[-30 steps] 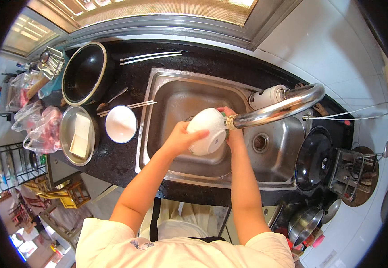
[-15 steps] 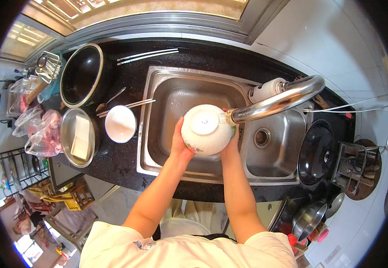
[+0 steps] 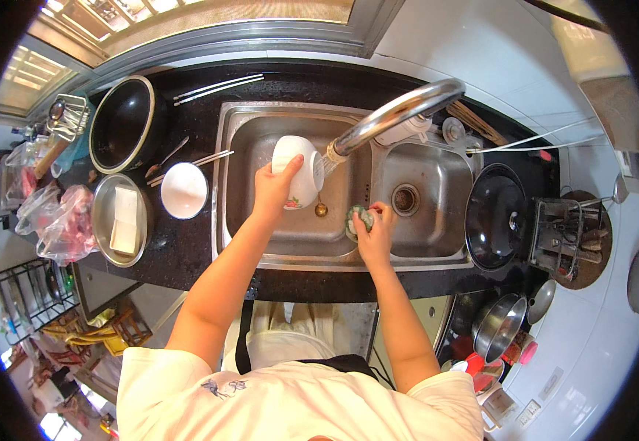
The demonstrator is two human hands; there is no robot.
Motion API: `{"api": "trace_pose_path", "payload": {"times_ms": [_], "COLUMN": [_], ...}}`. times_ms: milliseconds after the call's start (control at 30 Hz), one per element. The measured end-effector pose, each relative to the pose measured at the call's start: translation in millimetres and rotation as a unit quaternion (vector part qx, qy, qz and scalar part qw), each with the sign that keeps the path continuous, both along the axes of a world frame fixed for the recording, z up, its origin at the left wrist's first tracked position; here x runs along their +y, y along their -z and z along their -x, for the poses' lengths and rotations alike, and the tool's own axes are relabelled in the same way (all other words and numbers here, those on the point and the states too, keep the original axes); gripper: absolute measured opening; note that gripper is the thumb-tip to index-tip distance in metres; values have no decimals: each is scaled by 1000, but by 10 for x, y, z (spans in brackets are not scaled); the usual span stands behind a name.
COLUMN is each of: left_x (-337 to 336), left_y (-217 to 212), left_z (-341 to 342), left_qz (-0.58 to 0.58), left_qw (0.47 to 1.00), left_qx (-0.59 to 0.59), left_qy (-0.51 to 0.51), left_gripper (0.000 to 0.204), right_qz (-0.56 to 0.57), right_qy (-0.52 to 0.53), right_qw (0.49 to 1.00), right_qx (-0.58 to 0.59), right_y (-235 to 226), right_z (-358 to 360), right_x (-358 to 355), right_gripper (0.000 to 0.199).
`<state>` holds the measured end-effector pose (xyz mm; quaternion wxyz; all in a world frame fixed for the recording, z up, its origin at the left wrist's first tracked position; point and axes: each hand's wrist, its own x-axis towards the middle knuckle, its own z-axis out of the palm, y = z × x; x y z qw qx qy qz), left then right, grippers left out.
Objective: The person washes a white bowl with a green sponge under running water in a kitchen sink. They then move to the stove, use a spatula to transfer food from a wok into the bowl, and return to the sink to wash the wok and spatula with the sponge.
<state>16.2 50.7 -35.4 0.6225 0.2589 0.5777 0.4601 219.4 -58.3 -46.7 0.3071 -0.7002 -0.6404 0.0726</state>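
Tilting a white bowl (image 3: 297,170) under the faucet (image 3: 393,114), our left hand (image 3: 274,192) fingers wrap its rim; our right hand (image 3: 373,226) fingers clench a green sponge (image 3: 358,217) over the sink (image 3: 283,242).

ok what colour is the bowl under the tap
White, with a small red mark near the rim; bowl shows best in the head view.

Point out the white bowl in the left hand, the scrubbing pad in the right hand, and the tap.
white bowl (image 3: 299,165), head view, its outer side wall.
scrubbing pad (image 3: 358,217), head view, its green top.
tap (image 3: 397,114), head view, middle of its curved pipe.
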Motion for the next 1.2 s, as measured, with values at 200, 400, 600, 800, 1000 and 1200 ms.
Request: {"api": "trace_pose_path", "payload": {"times_ms": [200,400,600,800,1000,1200], "left_x": [-87,-175,-229,-188,-132,-129], "left_y": [-147,-161,-209,-110,-61,-98], "left_z": [-67,-118,-241,-271,-355,-304], "left_qz": [-19,-1,16,18,27,77], "left_qw": [999,997,996,998,999,992], "left_qx": [7,28,29,15,-45,-77], "left_qy": [48,74,88,53,-13,-59], "left_gripper": [39,39,41,40,39,46], "right_qz": [229,298,315,199,46,149], "right_qy": [108,94,79,103,38,47], "right_qw": [939,935,910,969,995,982], "right_qx": [233,170,259,102,-78,-110], "right_y": [156,222,625,505,400,511], "right_z": [-299,-618,-1024,-1181,-1182,-1160], "right_x": [-170,-402,-551,28,1143,1276], "right_gripper": [42,45,39,36,67,74]}}
